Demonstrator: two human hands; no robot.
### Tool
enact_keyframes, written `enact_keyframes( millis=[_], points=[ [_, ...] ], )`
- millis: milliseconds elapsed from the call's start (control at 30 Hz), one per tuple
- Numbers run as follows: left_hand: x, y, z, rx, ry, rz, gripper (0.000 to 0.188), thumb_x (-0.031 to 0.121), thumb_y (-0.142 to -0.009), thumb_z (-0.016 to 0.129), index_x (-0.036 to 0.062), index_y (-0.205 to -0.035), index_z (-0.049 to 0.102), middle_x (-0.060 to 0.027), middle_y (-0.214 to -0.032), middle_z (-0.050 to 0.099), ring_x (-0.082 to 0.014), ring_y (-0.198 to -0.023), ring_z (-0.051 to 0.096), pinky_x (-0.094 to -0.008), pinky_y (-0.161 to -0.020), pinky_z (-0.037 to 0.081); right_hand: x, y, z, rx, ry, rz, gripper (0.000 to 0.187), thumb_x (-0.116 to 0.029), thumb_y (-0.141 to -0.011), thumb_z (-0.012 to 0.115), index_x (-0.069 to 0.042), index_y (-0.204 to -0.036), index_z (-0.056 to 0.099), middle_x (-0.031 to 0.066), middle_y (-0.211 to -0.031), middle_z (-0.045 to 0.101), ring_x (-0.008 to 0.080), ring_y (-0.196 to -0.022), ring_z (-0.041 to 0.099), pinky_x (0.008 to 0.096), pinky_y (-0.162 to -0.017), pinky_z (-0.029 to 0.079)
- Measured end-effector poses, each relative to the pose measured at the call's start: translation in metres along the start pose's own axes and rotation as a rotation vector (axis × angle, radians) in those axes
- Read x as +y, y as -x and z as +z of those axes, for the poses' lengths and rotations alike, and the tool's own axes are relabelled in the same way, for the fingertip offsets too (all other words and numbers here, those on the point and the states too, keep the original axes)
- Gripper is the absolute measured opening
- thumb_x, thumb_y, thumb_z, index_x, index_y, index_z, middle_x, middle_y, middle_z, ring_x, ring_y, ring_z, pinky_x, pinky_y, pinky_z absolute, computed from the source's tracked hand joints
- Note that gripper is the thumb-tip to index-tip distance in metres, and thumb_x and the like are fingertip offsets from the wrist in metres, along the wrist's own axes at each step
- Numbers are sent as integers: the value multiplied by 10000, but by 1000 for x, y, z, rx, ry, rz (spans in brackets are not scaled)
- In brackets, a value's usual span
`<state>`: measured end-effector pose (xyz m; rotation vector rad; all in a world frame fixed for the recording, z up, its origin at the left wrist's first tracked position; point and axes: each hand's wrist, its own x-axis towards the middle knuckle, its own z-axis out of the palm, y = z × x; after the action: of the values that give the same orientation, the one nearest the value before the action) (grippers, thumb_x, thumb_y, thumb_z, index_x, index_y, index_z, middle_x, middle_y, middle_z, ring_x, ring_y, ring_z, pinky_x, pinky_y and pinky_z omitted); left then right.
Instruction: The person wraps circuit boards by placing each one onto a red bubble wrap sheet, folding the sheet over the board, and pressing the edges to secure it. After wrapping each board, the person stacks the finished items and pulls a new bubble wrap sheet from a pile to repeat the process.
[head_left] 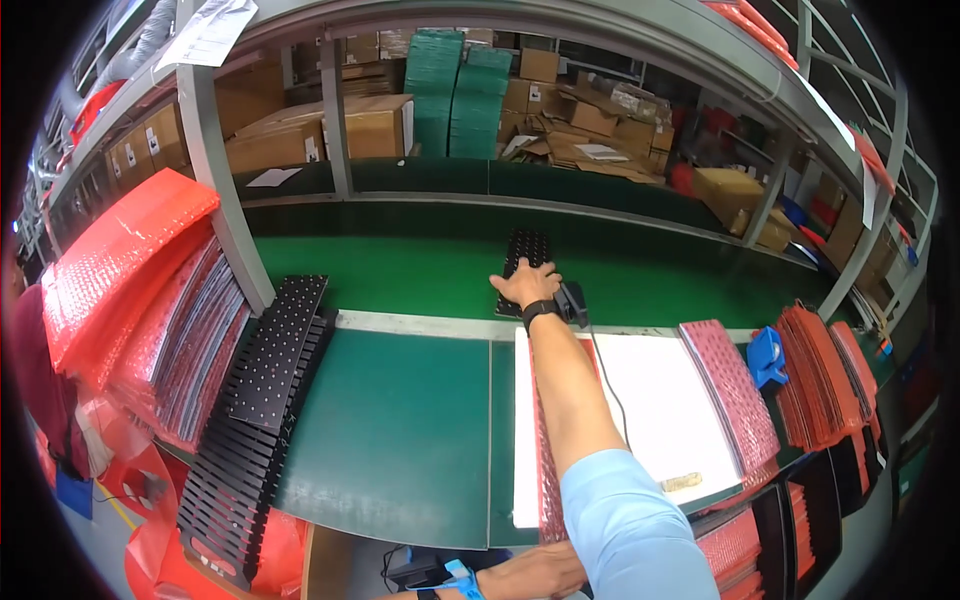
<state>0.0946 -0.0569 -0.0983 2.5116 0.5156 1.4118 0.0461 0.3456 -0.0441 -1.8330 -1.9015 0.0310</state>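
My right hand (pixel 528 287) is stretched far forward, fingers spread flat on a black panel (pixel 527 246) dotted with small pale points. The panel lies on the green belt (pixel 400 260). Beside that hand is a small black device (pixel 572 303), with a thin cable trailing back over a white sheet (pixel 660 390). My left hand (pixel 535 572) is low, below the front edge of the green tabletop (pixel 390 430), and points right. My right sleeve covers its fingertips, so its grip is unclear. A blue strap (pixel 462 580) circles the left wrist.
At left, a similar dotted panel (pixel 280 345) rests on a black slotted rack (pixel 235 475), beside stacked red bubble-wrap pouches (pixel 130 260). Pink bubble wrap (pixel 728 390), a blue dispenser (pixel 766 357) and red pouches (pixel 815 375) stand at right. Metal posts (pixel 225 180) frame the belt. A maroon sleeve (pixel 45 370) shows far left.
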Motion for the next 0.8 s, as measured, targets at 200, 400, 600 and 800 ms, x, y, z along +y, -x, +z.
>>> enact_keyframes(
  millis=[200, 400, 600, 800],
  points=[
    [-3, 3, -1, -64, 175, -65, 188, 2, -802, 582, -30, -982, 628, -154, -1026, 608, -307, -990, 591, -378, -895, 461, 25, -10, -61, -6, -139, -25, 537, -462, -709, 687, -236, -1195, 696, 206, -1308, 552, 451, -1203, 503, 484, -1019, 416],
    [-13, 2, -1, -116, 236, -84, 260, 5, -759, 593, -35, -1016, 618, -151, -1109, 601, -331, -1116, 575, -403, -1026, 458, 60, 170, -188, 66, -92, -302, 533, -448, -712, 706, -193, -1180, 710, 238, -1345, 508, 420, -1146, 505, 470, -1009, 402],
    [-8, 0, 0, -91, 192, -65, 249, -15, -739, 597, -22, -984, 640, -129, -1083, 630, -307, -1083, 600, -411, -1045, 452, 91, 275, -175, 26, -46, -241, 521, -418, -703, 740, -180, -1166, 720, 249, -1328, 506, 395, -1128, 474, 449, -994, 386],
    [-5, 1, 3, -62, 185, -60, 228, -22, -721, 606, -20, -946, 643, -116, -1051, 636, -300, -1051, 608, -418, -1048, 448, 92, 280, -160, -10, -29, -214, 506, -424, -716, 740, -187, -1163, 722, 235, -1331, 506, 382, -1138, 449, 463, -994, 367]
  ],
)
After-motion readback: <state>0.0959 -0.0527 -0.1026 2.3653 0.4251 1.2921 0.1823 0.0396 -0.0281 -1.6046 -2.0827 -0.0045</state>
